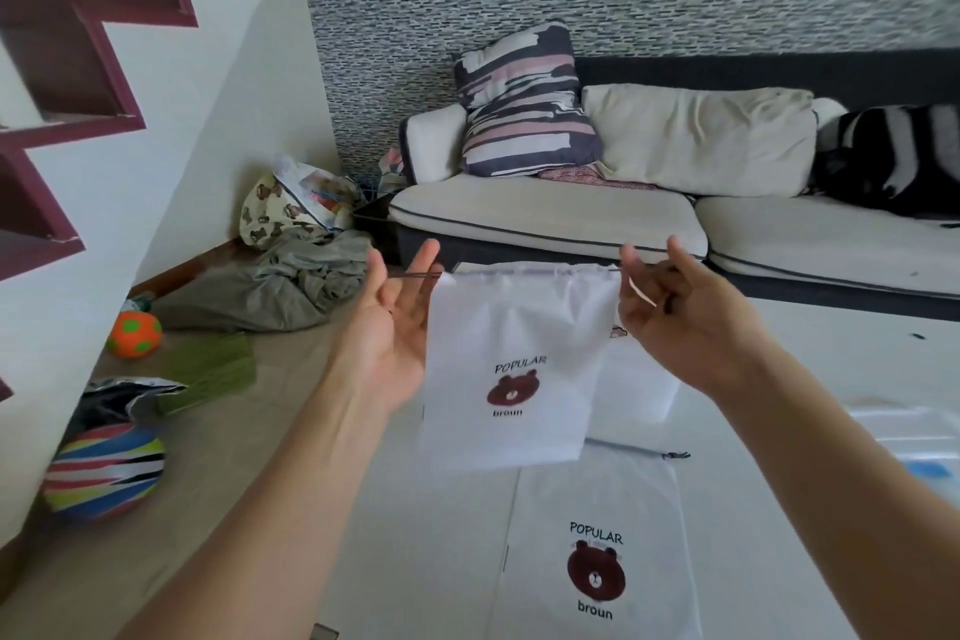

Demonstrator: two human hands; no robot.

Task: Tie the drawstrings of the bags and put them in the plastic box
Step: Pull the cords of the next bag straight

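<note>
Hanging between both hands, a white bag [506, 379] dangles above a second bag [597, 561]. The left hand [392, 327] and right hand [675, 322] each pinch its drawstring [415, 276].

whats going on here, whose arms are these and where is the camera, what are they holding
There is no machine here. One wide-angle camera sits on a person's head and looks forward and down, so the two arms reaching in from the bottom are that person's own.

The left hand and right hand pull a dark drawstring out at either side of a white bag, which hangs in the air between them. It is printed with a brown bear.

Below it, a second bear bag lies flat on the white surface, with another partly hidden behind the held one. A clear plastic box shows at the right edge. A sofa stands behind.
</note>
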